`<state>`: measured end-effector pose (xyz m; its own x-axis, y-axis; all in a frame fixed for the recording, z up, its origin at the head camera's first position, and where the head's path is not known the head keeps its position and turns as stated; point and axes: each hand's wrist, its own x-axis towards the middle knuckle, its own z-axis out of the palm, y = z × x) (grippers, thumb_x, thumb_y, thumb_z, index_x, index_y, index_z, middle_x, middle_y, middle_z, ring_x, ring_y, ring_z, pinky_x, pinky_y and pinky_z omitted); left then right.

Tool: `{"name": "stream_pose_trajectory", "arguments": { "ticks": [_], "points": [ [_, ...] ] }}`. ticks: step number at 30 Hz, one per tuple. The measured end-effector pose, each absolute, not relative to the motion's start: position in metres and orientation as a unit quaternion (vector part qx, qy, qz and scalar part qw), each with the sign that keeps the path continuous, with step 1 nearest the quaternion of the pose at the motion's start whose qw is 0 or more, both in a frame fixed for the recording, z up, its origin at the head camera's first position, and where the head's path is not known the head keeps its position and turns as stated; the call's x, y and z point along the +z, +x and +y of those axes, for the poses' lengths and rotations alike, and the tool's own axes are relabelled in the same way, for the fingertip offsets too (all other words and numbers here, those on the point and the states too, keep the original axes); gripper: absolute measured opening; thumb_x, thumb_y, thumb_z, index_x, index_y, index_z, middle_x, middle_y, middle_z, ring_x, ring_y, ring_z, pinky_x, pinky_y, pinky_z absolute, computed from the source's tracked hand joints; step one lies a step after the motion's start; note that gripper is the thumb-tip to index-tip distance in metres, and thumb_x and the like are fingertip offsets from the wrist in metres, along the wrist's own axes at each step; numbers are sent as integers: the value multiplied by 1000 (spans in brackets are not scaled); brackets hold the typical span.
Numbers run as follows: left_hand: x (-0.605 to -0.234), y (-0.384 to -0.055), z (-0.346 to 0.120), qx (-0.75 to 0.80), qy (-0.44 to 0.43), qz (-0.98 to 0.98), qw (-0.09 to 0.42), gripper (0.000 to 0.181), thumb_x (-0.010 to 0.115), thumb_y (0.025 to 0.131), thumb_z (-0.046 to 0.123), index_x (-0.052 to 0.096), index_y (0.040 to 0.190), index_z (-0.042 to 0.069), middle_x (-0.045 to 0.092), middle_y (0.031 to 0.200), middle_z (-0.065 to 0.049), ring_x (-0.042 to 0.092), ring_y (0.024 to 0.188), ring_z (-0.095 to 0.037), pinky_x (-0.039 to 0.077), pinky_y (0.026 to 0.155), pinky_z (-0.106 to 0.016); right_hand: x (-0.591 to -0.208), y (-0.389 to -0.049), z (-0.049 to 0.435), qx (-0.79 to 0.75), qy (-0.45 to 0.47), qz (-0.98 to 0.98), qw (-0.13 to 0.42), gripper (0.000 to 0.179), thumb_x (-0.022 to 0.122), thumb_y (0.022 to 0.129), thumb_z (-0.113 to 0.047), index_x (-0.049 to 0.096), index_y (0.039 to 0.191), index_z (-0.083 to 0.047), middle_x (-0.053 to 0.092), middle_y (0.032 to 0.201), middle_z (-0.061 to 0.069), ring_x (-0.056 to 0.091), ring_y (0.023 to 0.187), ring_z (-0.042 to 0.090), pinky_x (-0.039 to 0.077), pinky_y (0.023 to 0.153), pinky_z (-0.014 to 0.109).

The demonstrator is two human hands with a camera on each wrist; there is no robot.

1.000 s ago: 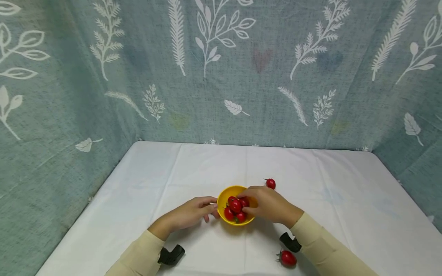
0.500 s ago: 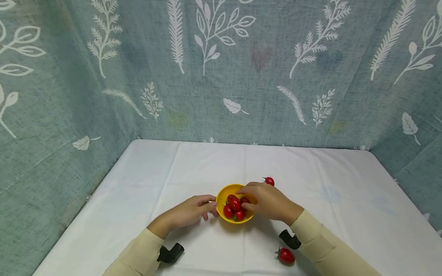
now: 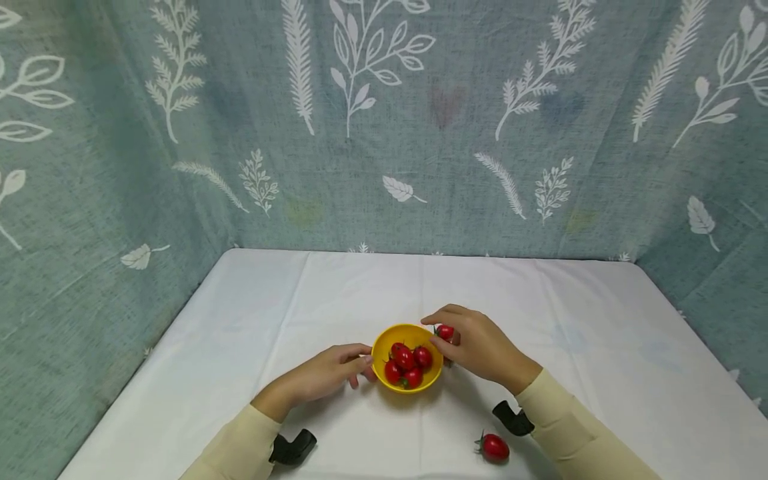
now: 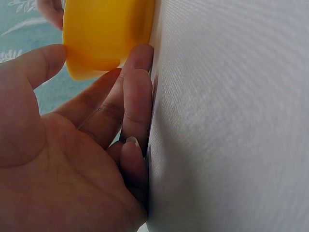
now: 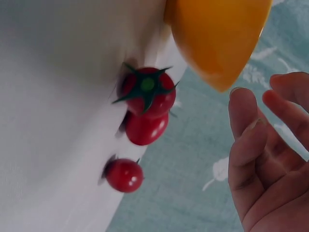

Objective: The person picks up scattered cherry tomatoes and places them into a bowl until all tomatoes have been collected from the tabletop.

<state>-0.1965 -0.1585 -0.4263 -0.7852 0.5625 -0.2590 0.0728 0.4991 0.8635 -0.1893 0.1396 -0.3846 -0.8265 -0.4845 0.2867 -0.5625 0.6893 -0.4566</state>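
A yellow bowl [image 3: 380, 373] with several small red tomatoes [image 3: 403, 358] in it stands on the white cloth. My left hand [image 3: 327, 373] touches the bowl's left side; in the left wrist view the thumb tip is at the rim and other fingers lie along the lower wall. Just off the bowl's right rim, my right hand [image 3: 480, 343] has loosely bent fingers with nothing between them. Partly covered by it is a tomato [image 3: 445, 331]. The right wrist view shows three tomatoes on the cloth, one of them with a green star-shaped calyx [image 5: 147, 85].
Nearer the front edge, by the right forearm, lies another tomato [image 3: 495, 448]. Black camera mounts [image 3: 293, 448] sit at both wrists. A green leaf-patterned curtain [image 3: 384, 153] borders the white-covered table [image 3: 336, 287] at the back and sides.
My right hand has come out of the bowl and moved right to its rim, uncovering the tomatoes inside. The left hand keeps its place at the bowl. The head view has shifted slightly.
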Motion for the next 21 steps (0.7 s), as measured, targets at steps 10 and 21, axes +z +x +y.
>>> {"name": "stream_pose_trajectory", "arguments": {
  "ticks": [10,21],
  "points": [
    [-427,-195,-159,463,193,824,264,41,47,105,42,58,134,14,72,107,-2,60,89,-19,41,83,-36,-393,-192,156,290,247,-921,85,31,78,87,-16,72,118,-18,70,107,2,53,72,12,49,63,19],
    [-427,-195,-159,467,200,820,263,41,47,106,41,58,134,14,72,107,-2,60,88,-19,40,81,-36,-404,-193,166,280,226,-932,50,28,79,86,-15,74,113,-16,71,107,1,57,74,14,48,63,20]
  ]
}}
